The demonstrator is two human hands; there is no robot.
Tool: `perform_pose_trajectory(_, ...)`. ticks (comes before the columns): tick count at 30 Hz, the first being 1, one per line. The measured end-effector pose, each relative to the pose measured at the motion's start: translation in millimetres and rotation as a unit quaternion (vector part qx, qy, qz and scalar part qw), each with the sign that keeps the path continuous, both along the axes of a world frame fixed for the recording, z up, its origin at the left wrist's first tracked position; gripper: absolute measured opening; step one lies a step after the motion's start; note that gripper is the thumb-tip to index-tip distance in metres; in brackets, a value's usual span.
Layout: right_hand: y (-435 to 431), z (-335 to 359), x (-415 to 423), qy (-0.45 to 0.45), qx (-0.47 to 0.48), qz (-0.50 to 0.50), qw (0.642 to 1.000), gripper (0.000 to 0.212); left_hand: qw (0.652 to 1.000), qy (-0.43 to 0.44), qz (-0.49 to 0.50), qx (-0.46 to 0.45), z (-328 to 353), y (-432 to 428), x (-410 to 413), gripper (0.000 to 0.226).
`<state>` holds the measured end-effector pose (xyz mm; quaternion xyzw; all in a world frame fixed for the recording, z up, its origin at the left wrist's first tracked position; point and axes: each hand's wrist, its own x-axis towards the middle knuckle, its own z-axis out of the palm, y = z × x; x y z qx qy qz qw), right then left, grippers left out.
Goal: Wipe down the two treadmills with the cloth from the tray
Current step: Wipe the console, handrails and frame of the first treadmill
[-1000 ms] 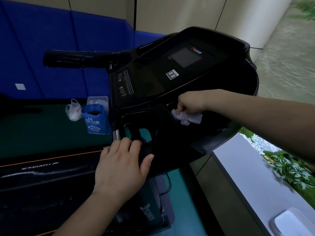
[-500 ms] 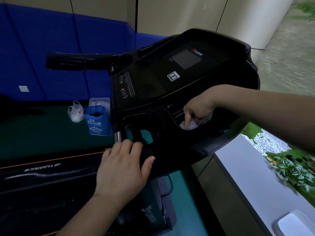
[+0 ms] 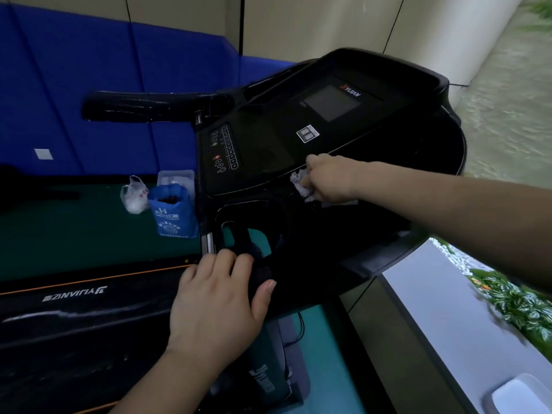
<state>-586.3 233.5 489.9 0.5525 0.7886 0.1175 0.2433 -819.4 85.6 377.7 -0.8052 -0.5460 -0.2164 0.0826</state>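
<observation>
- Right grip (image 3: 331, 182): closed around a crumpled white cloth (image 3: 301, 183), fingers curled, pressing it against the black treadmill console (image 3: 268, 150) just under the lower edge of the glossy panel.
- Cloth: bunched up, showing at the fingertip side of the right grip and a little beneath it; touching the console.
- Left grip (image 3: 215, 300): holding the console's front bar (image 3: 258, 274), fingers laid over the top, thumb along the bar's right side.
- Display screen (image 3: 331, 103): dark, beyond the right grip, with a small square sticker (image 3: 307, 133) between the two.
- Button strip (image 3: 224, 149): left of the right grip, beyond the left grip.
- Handrail (image 3: 143, 106): black, jutting leftward, well beyond the left grip.
- Blue bag (image 3: 173, 212), white plastic bag (image 3: 134, 195), clear tray (image 3: 176, 176): grouped on the green floor (image 3: 59, 231), left of the console; the tray sits just behind the blue bag.
- Second treadmill (image 3: 77, 306): black deck with white lettering, left of the left grip.
- White ledge (image 3: 433, 318) and leafy plants (image 3: 516, 306): below the right forearm.
</observation>
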Motion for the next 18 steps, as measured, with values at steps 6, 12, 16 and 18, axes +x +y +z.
perform_pose_trajectory(6,-3,2,-8,-0.106,0.031,-0.007,0.994,0.039,1.000,-0.006,-0.002,-0.004,1,-1,-1,0.047)
perform_pose_trajectory(12,-11,20,6,-0.117,0.041,-0.069,0.990,0.048,1.000,-0.007,-0.002,-0.004,1,-1,-2,0.049)
perform_pose_trajectory(16,-16,44,28,-0.117,0.048,-0.116,0.985,0.043,1.000,-0.005,0.000,-0.003,1,-2,-1,0.049)
perform_pose_trajectory(18,-16,41,33,-0.115,0.047,-0.079,0.989,0.041,1.000,-0.004,0.003,-0.002,1,-2,0,0.049)
